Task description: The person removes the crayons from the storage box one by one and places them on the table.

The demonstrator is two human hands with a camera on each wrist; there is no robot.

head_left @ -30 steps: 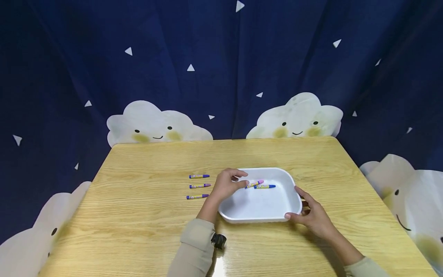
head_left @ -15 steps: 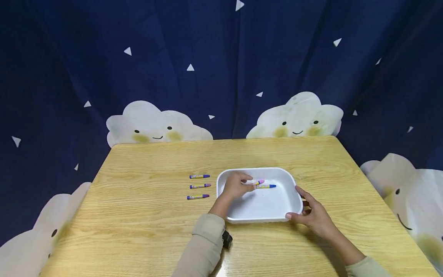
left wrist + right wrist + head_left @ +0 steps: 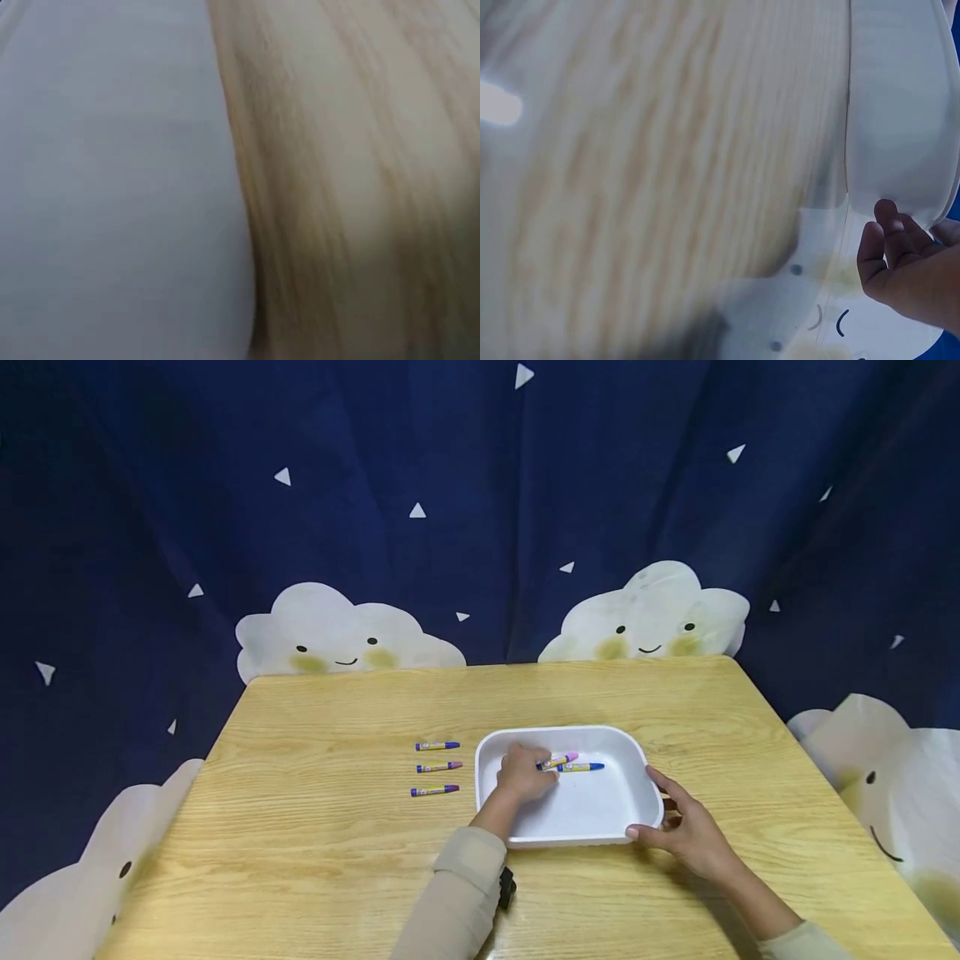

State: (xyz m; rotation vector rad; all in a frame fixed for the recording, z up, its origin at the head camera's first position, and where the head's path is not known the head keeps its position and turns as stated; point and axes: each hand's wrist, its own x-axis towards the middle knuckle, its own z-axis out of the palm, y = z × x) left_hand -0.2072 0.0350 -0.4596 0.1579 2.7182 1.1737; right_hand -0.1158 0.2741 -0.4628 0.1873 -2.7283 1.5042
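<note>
My left hand (image 3: pixel 527 772) is inside the white tray (image 3: pixel 570 841), with thumb and fingertips parted on either side of the pink crayon (image 3: pixel 558 762). Whether they touch it cannot be told. Just beside that crayon, on the tray floor, lies a blue crayon (image 3: pixel 583 767). My right hand (image 3: pixel 693 835) grips the tray's right side near its front corner, thumb at the rim. In the right wrist view, bent fingers of the right hand (image 3: pixel 907 262) lie against the tray's outer wall (image 3: pixel 900 97). The left wrist view has tray and wood but no hand.
Left of the tray on the wooden table (image 3: pixel 315 827), three crayons lie in a column: a blue one (image 3: pixel 437 747), a light purple one (image 3: pixel 439 767) and a dark purple one (image 3: pixel 435 791). A dark blue curtain (image 3: pixel 502 510) hangs behind the table.
My left hand has moved right and down into the tray, from its left rim to around the pink crayon. The right hand keeps its grip, and the crayons lie as before.
</note>
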